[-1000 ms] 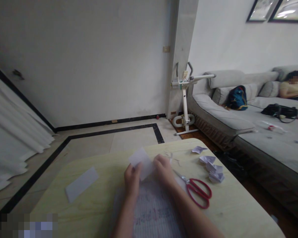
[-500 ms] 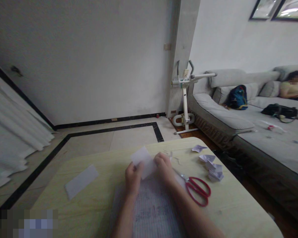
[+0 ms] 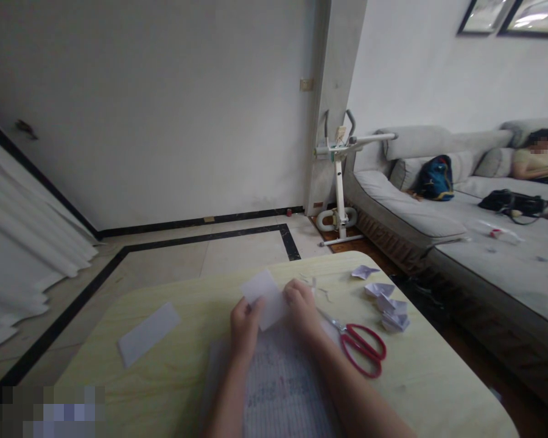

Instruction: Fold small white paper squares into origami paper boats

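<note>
A small white sheet of paper (image 3: 266,298) is held up between both hands, over the table. My left hand (image 3: 244,325) pinches its lower left side, thumb on the face of the sheet. At the right edge, my right hand (image 3: 301,304) is closed on the same paper, its fingertips partly hidden. Under my forearms lies a lined sheet with writing (image 3: 278,395). Red-handled scissors (image 3: 363,347) rest just right of my right hand, with thin paper scraps (image 3: 322,293) beyond it.
Several folded paper pieces (image 3: 390,304) lie along the right side of the pale wooden table (image 3: 173,389). A white paper strip (image 3: 149,334) is on the left. Beyond stand an exercise bike (image 3: 340,182) and a grey sofa (image 3: 415,213), where a person (image 3: 539,161) sits.
Both hands keep the paper in almost the same place. The view has shifted very slightly; nothing else has visibly moved.
</note>
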A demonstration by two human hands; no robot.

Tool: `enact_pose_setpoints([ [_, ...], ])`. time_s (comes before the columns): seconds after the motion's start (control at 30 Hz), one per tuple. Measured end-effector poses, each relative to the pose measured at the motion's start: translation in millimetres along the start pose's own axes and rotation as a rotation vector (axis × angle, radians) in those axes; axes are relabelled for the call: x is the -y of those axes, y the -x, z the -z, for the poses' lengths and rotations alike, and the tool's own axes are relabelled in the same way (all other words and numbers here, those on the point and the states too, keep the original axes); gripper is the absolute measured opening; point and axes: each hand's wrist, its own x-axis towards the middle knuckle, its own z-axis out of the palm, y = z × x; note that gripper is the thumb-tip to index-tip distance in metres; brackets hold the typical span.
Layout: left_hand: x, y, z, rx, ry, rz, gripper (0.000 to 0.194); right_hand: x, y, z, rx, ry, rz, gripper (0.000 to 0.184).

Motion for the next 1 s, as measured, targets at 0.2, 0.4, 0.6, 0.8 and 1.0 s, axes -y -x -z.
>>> enact_pose_setpoints([
  [0.2, -1.1, 1.1, 0.2, 0.013, -0.025, -0.006, 0.024, 0.6, -1.2, 0.4, 0.0, 0.019, 0.0, 0.017],
  [0.4, -1.1, 2.1, -0.3, 0.05, -0.058, -0.02, 0.023, -0.4, -1.4, 1.1, -0.011, 0.052, 0.016, 0.017],
  [0.6, -6.8, 4.8, -1.1, 0.072, -0.075, -0.006, 0.023, 1.0, -0.8, 1.6, -0.021, 0.046, -0.005, 0.017],
  [0.8, -8.1, 4.1, -0.3, 0.061, -0.042, 0.024, 0.024, 2.6, -0.3, 0.9, -0.028, 0.034, -0.011, 0.017],
  [1.0, -2.3, 1.5, 0.9, 0.08, -0.073, 0.011, 0.026, 3.7, -1.0, 0.9, -0.024, 0.014, -0.021, 0.017],
])
